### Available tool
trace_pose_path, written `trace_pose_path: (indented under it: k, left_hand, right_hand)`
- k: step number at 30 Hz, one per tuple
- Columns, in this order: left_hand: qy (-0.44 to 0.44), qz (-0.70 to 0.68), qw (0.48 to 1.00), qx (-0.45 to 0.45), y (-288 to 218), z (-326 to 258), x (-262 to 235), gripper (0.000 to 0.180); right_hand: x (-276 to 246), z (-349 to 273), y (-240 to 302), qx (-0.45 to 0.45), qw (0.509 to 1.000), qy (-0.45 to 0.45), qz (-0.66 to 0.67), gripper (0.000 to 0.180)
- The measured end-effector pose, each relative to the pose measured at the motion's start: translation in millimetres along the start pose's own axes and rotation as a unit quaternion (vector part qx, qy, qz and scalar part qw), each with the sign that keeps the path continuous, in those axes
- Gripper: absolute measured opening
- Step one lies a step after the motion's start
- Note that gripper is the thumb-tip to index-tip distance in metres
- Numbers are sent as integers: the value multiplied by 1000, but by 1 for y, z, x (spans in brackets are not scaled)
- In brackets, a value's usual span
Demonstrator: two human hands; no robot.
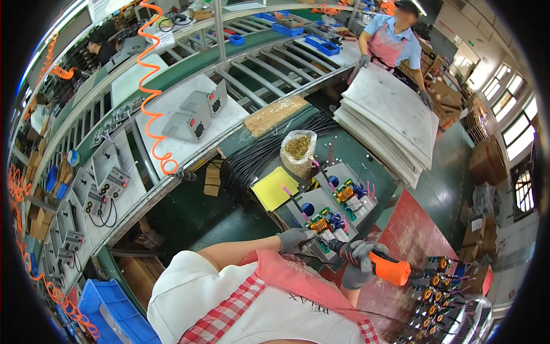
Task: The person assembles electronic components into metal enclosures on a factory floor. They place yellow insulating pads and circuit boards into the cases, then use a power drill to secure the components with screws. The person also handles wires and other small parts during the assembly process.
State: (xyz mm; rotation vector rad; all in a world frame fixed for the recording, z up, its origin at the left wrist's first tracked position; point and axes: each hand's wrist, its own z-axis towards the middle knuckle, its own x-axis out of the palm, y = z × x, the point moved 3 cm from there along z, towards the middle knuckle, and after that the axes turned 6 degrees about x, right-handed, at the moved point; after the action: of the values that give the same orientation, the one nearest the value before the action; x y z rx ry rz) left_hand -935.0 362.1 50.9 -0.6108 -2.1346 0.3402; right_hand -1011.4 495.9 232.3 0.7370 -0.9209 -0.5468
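My right hand (pixel 359 262), in a grey glove, is wrapped round an orange and black power screwdriver (pixel 392 269). The tool's dark front end points left toward a green circuit board (pixel 323 223) with a copper coil and white heatsinks. At that board's near left edge is my gloved left hand (pixel 295 241), its fingers drawn together; what they pinch, if anything, is too small to tell. The board lies on a grey metal panel (pixel 303 200). Just beyond it, a second circuit board (pixel 352 196) rests on another grey panel (pixel 338 171).
Left of the boards lie yellow sheets (pixel 275 189), a bag of brass-coloured small parts (pixel 297 152) and black cables (pixel 258 157). More circuit boards (pixel 435 292) stand at lower right. A roller conveyor (pixel 269 71) runs behind. A co-worker (pixel 392 40) holds stacked white boards (pixel 389 117).
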Motion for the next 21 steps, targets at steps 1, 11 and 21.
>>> trace_pose_path:
  k: [1, 11, 21]
  left_hand:
    - [-24, -24, 999, -17, 1, -1, 0, 26]
    - [34, -204, 976, -65, -5, 19, -5, 33]
    - [82, -203, 976, -15, -9, 46, -13, 29]
  right_hand:
    - [4, 1, 2, 2, 1000, 4, 0, 38]
    - [14, 16, -15, 11, 999, 45, -16, 40]
    - [14, 27, -21, 38, 997, 51, -37, 40]
